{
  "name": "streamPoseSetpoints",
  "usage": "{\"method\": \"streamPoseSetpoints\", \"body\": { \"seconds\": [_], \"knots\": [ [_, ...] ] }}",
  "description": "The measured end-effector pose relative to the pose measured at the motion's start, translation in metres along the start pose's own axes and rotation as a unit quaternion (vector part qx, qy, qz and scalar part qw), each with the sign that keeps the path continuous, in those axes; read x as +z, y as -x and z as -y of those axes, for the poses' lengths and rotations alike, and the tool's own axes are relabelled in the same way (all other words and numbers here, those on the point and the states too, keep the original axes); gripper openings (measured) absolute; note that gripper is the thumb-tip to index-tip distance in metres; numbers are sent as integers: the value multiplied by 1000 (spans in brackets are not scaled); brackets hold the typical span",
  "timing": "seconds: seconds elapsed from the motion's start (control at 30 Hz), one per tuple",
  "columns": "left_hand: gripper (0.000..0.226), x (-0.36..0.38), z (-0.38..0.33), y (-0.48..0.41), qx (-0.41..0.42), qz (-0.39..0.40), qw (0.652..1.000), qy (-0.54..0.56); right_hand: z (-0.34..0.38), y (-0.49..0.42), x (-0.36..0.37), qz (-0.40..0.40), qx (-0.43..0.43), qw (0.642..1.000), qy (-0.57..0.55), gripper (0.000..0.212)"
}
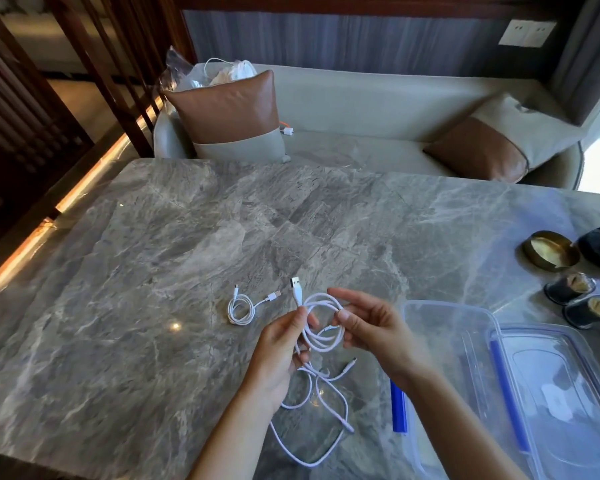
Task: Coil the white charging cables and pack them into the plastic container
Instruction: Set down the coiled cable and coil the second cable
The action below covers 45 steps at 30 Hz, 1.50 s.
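A white charging cable (321,332) is held above the grey marble table (153,271) in both hands, partly wound into loops. My left hand (279,355) pinches it just below its USB plug, which points up. My right hand (371,327) holds the other side of the loops. The cable's loose tail hangs down and trails on the table toward me. A second white cable (243,306) lies coiled on the table to the left of my hands. The clear plastic container (444,327) stands open at the right, empty as far as I can see.
The container's clear lid (555,386) with blue clips lies at the far right. A brass dish (549,249) and small dark cups (570,287) stand at the right edge. Behind the table is a sofa with brown cushions (229,109) and a plastic bag (222,72).
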<state>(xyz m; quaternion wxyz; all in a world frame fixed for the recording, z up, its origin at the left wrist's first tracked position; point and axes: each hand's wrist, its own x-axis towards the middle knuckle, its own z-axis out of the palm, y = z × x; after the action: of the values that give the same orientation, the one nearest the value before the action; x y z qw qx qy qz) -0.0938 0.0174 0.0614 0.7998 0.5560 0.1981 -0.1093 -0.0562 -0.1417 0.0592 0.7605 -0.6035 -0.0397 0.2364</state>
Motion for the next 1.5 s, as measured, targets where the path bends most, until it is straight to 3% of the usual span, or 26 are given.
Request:
{"method": "streamPoseSetpoints", "body": {
  "seconds": [0.1,0.13,0.23,0.3,0.4,0.47,0.53,0.63,0.7,0.77,0.9,1.0,1.07,1.13,1.27,1.4,1.5],
  "knots": [
    [24,5,-2,-1,-13,-51,996,74,-6,2,11,-98,-1,995,-25,11],
    [26,6,-3,-2,-7,-72,992,100,-8,4,13,-113,12,993,-21,19],
    [29,9,-9,-4,33,-122,984,128,-17,13,23,-15,159,987,29,59],
    [31,11,-10,-3,53,-132,983,116,-26,19,31,20,224,974,19,65],
    [32,10,-9,-1,70,-135,984,89,-34,19,42,-24,245,961,-129,51],
    [31,8,-7,-1,86,-136,985,60,-31,16,49,-63,254,921,-290,40],
    [30,6,-3,-1,111,-145,983,26,-26,12,51,-118,230,889,-378,29],
    [32,5,3,-1,158,-148,976,-32,-19,8,49,-177,146,930,-287,21],
    [33,4,7,-1,161,-134,977,-44,-16,9,49,-175,81,970,-151,24],
    [33,2,6,-3,166,-106,979,-59,-12,9,47,-169,16,986,-6,24],
    [32,-3,1,-6,184,-37,973,-132,-4,10,42,-111,-98,965,217,17],
    [29,-7,-1,-7,159,7,970,-185,0,6,35,-66,-103,948,294,5],
    [20,-11,-3,-7,146,31,968,-202,2,1,28,-34,-92,945,313,11],
    [7,-13,-6,-5,132,59,965,-217,6,-3,22,-19,-73,962,264,24],
    [31,-11,-11,-3,117,47,964,-233,5,-5,19,-36,-60,971,229,35],
    [70,-20,-15,-7,112,95,949,-280,10,-3,18,95,-20,969,227,34],
    [42,-25,-16,-12,107,135,940,-295,16,-3,6,188,4,962,196,22]
  ]
}}
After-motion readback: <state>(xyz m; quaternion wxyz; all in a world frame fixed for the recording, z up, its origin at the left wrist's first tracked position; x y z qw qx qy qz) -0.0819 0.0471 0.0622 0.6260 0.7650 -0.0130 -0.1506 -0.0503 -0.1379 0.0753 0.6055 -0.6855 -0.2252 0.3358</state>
